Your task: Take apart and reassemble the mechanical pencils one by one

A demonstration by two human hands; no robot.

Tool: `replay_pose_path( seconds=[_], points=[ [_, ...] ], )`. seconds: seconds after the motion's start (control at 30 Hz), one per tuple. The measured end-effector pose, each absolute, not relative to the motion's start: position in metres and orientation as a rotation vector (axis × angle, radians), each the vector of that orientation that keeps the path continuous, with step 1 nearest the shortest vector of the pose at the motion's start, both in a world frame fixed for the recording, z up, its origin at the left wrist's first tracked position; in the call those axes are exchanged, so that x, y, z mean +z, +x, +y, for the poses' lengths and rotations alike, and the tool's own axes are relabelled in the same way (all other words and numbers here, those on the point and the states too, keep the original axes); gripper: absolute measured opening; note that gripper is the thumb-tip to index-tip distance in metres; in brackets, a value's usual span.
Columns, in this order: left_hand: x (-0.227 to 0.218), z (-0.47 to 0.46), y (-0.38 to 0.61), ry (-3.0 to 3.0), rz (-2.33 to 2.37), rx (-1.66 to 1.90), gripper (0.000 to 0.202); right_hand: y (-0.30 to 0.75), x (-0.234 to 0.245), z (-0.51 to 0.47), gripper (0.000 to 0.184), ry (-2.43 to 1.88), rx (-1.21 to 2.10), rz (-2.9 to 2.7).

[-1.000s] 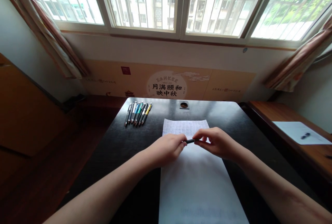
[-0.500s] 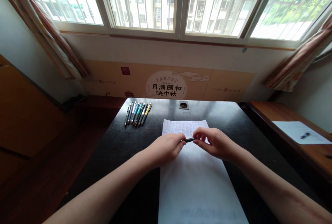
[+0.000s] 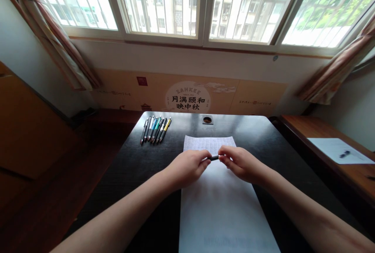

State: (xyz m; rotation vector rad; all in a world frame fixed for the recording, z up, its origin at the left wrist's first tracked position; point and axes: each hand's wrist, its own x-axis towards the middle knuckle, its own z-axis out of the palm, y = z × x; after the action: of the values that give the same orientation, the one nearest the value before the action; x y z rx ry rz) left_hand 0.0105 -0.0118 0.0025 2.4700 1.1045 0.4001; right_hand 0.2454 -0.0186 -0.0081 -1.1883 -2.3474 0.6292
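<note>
Both my hands meet over the white paper sheet (image 3: 216,206) on the black table (image 3: 137,167). My left hand (image 3: 189,167) and my right hand (image 3: 238,163) are closed on the two ends of a dark pen (image 3: 214,158), of which only a short middle piece shows between the fingertips. The pen lies roughly level, just above the sheet's far part, which carries small printed text. A row of several pens (image 3: 155,129) with dark, blue, green and yellow barrels lies at the table's far left, apart from my hands.
A small round hole with a metal rim (image 3: 208,119) sits at the table's far edge. A printed cardboard panel (image 3: 187,97) leans below the window. At the right, a wooden side desk (image 3: 331,139) holds a paper sheet (image 3: 336,149) with a small dark object.
My hands have shifted slightly and the right fingers have re-gripped the pen's end. The pen stays between both hands over the sheet.
</note>
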Motion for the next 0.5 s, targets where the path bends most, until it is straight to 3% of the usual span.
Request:
replay_pose_path(
  seconds=[0.13, 0.37, 0.5],
  points=[
    [-0.001, -0.01, 0.008, 2.571, 1.022, 0.619, 0.018, 0.242, -0.013, -0.019, 0.037, -1.139, 0.771, -2.262],
    [0.001, -0.01, 0.003, 2.928, 0.917, 1.003, 0.016, 0.231, -0.023, -0.018, 0.048, -1.109, 1.608, -1.652],
    [0.003, -0.011, 0.004, 2.966, 0.924, 1.034, 0.015, 0.231, -0.025, -0.017, 0.049, -1.079, 1.663, -1.572]
  ],
)
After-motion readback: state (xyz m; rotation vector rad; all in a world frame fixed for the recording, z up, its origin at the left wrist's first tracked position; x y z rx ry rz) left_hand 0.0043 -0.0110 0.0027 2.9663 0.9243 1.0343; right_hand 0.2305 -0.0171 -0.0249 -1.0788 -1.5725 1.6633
